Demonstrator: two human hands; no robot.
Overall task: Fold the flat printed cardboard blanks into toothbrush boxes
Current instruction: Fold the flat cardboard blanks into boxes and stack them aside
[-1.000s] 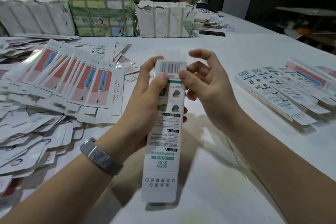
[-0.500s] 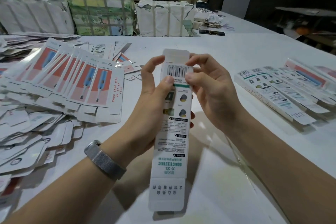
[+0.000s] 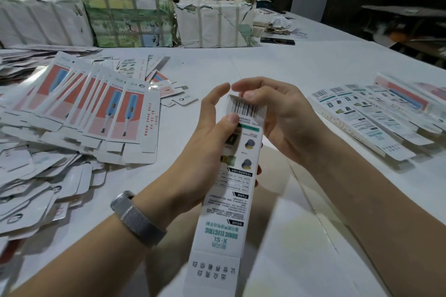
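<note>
Head view: left hand (image 3: 205, 152) gripped toothbrush box (image 3: 231, 188); right hand (image 3: 272, 118) pinched top flap; best tucked squarely.

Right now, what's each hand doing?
Left hand: holds the toothbrush box.
Right hand: fingers press the box's top flap.

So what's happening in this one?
A person is folding a toothbrush box over a white table. The left hand grips its upper body, thumb beside the barcode, while the right hand presses the top flap down. Flat blanks lie fanned out to the left, and finished boxes lie to the right.
</note>
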